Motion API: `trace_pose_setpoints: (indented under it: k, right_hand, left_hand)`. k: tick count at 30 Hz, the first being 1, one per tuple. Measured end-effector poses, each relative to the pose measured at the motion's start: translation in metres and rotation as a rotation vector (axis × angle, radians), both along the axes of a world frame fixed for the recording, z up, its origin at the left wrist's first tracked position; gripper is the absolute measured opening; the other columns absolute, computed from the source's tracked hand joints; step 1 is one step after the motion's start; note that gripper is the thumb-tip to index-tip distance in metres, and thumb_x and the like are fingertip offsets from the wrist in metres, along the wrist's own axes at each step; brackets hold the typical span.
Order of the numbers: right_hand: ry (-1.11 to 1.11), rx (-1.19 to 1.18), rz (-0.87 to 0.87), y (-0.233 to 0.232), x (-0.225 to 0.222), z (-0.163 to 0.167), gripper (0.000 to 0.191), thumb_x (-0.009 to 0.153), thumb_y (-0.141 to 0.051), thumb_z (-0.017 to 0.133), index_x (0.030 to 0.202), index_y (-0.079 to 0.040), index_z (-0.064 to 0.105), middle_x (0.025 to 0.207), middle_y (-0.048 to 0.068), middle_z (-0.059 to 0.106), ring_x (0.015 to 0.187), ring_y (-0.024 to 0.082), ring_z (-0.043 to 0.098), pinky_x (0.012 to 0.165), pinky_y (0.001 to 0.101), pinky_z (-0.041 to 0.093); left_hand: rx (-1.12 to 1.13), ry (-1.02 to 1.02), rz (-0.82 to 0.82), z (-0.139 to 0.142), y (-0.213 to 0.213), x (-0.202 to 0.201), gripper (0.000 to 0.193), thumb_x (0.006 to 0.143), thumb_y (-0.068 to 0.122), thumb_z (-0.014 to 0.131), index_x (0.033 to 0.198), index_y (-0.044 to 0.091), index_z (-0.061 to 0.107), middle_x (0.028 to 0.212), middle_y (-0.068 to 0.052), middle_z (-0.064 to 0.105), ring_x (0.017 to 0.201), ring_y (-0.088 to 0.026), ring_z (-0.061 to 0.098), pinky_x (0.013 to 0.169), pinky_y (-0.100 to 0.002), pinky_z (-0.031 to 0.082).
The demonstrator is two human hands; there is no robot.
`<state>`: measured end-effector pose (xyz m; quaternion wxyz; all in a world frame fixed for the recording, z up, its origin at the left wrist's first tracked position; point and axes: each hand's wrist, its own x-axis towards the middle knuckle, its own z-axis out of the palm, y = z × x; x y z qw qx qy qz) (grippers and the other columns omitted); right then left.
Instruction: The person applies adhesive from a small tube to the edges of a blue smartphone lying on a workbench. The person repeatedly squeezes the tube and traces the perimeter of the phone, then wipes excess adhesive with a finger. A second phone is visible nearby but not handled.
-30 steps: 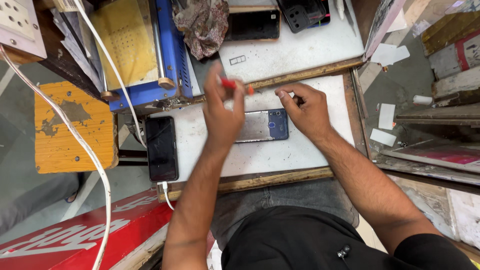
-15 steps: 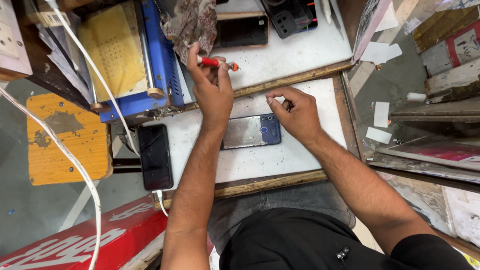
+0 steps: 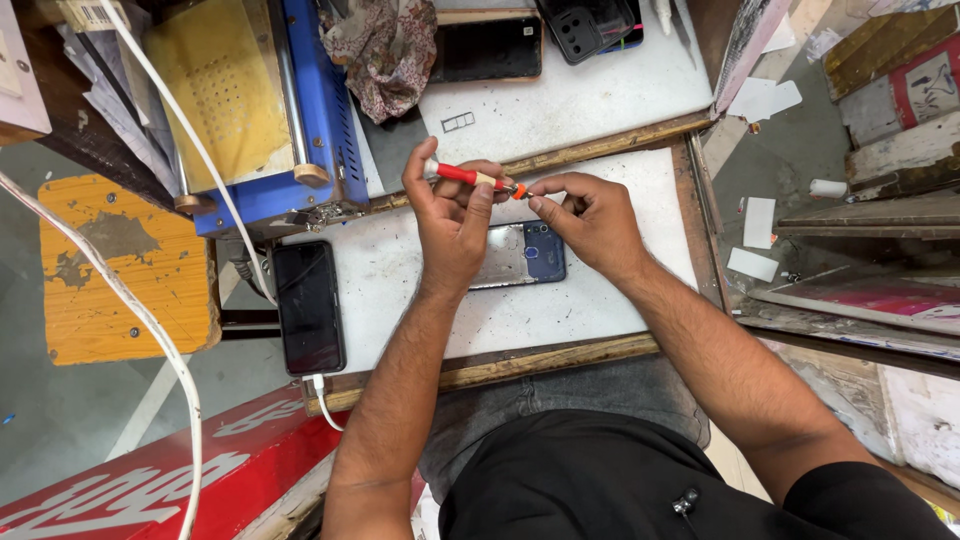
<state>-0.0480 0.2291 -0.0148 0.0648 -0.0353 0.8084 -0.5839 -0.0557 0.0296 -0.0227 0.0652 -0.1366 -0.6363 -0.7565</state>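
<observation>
My left hand (image 3: 452, 215) holds a small red-handled screwdriver (image 3: 472, 178) level above the white worktop (image 3: 620, 190). My right hand (image 3: 588, 215) pinches at the screwdriver's orange tip, fingertips closed on it. Under both hands lies a blue phone (image 3: 525, 255) with its back opened, partly hidden by my fingers.
A black phone (image 3: 309, 305) on a white cable lies at the worktop's left edge. A blue and yellow machine (image 3: 260, 110) stands at the back left with a patterned cloth (image 3: 385, 50) beside it. A dark tablet (image 3: 485, 48) and a black socket block (image 3: 590, 22) sit at the back.
My left hand came back from the rear shelf with the screwdriver. My right hand rose off the blue phone and met the screwdriver's tip.
</observation>
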Motion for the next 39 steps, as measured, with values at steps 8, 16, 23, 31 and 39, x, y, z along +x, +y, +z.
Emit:
trace_pose_setpoints:
  k: [8,16,23,31,39]
  right_hand:
    - [0.162,0.15,0.007,0.0,0.002,-0.001,0.011,0.095,-0.017,0.078,0.101,-0.008,0.075,0.086,0.002,0.072,0.058,0.001,0.055,0.046,0.0188,0.044]
    - [0.279,0.408,0.06,-0.001,0.001,0.003,0.016,0.093,-0.018,0.079,0.101,-0.007,0.072,0.095,0.005,0.074,0.069,0.011,0.069,0.059,0.0262,0.059]
    - [0.396,0.482,0.085,-0.001,0.001,-0.002,0.014,0.096,-0.019,0.075,0.103,-0.008,0.07,0.103,0.005,0.076,0.088,0.018,0.075,0.072,0.0308,0.063]
    - [0.36,0.483,0.087,0.0,0.001,0.003,0.015,0.095,-0.019,0.077,0.102,-0.008,0.069,0.099,0.004,0.075,0.08,0.017,0.074,0.067,0.0307,0.061]
    - [0.298,0.517,0.103,-0.002,0.001,0.005,0.016,0.095,-0.02,0.076,0.103,-0.009,0.068,0.1,0.005,0.074,0.076,0.015,0.073,0.063,0.0286,0.061]
  left_hand:
    - [-0.093,0.075,0.002,-0.002,0.0,0.001,0.061,0.111,0.007,0.057,0.156,0.011,0.015,0.121,-0.018,0.071,0.111,-0.024,0.074,0.101,-0.038,0.065]
    - [-0.458,0.325,0.072,0.005,0.002,0.008,0.056,0.11,0.003,0.059,0.151,0.014,0.023,0.116,-0.016,0.072,0.11,-0.024,0.076,0.098,-0.037,0.068]
    - [-0.533,0.43,0.102,0.007,0.005,0.008,0.058,0.107,0.001,0.061,0.15,0.015,0.024,0.112,-0.017,0.071,0.108,-0.026,0.076,0.095,-0.037,0.064]
    - [-0.473,0.336,0.113,0.004,0.004,0.009,0.061,0.108,0.002,0.062,0.151,0.015,0.021,0.112,-0.016,0.072,0.107,-0.025,0.077,0.095,-0.036,0.069]
    - [-0.567,0.408,0.187,0.005,0.009,0.013,0.065,0.106,0.006,0.068,0.152,0.015,0.023,0.109,-0.013,0.07,0.102,-0.022,0.077,0.088,-0.034,0.066]
